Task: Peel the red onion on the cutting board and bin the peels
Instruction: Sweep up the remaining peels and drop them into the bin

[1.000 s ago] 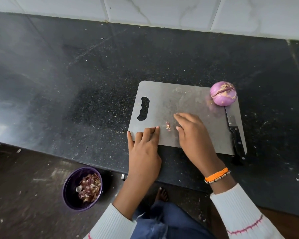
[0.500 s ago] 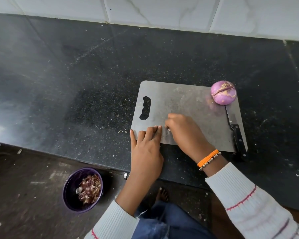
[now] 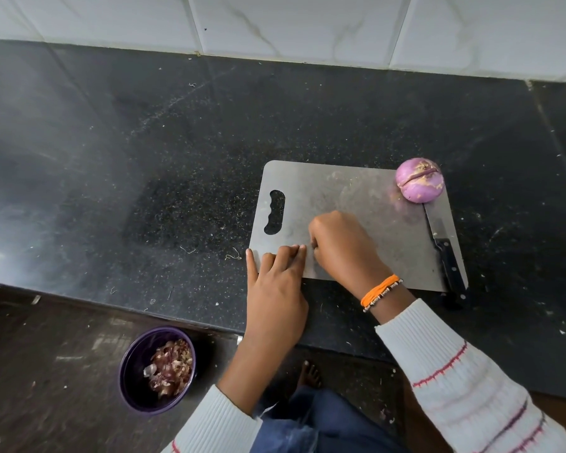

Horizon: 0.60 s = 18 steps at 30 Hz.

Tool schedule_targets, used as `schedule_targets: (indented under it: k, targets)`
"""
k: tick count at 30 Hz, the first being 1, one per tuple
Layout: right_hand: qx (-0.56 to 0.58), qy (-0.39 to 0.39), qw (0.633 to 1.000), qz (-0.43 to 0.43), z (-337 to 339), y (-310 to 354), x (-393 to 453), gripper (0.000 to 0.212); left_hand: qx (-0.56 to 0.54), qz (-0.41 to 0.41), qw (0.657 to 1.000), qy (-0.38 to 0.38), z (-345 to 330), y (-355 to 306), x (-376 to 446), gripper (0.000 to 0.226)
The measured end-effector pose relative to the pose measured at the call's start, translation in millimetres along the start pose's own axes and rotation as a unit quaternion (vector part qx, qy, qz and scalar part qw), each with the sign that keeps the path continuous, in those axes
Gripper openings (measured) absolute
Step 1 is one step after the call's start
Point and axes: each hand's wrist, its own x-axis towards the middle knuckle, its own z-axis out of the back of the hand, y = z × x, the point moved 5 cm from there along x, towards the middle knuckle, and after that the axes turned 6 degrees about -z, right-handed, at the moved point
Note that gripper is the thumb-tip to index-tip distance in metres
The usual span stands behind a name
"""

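Black counter (image 3: 144, 158): cutting board (image 3: 340, 191) near its front edge, peeled red onion (image 3: 420, 180) at far-right corner, knife (image 3: 445, 253) along right edge. My left hand (image 3: 276, 295) lies flat-fingered at the near edge; my right hand (image 3: 343, 245) is curled, contents indiscernible. Peels fill floor bin (image 3: 134, 371).

A home kitchen: a speckled black stone counter (image 3: 177, 152) runs under a white marble-veined tiled wall (image 3: 275, 24). A grey cutting board (image 3: 350, 191) holds a knife (image 3: 445, 250) and peeled onion (image 3: 420, 180) (peels fill a purple bin (image 3: 134, 384) on the floor).
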Motion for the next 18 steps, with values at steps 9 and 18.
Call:
schedule_targets:
  k: [9,18]
  targets:
    - [0.548,0.038,0.813,-0.195,-10,-34,-3,0.018,-0.179,0.074,0.977,-0.088,25,28,-1,0.049]
    - [0.790,0.280,0.517,-0.175,-31,96,-28,0.024,-0.428,0.279,0.833,-0.214,57,102,-63,0.028]
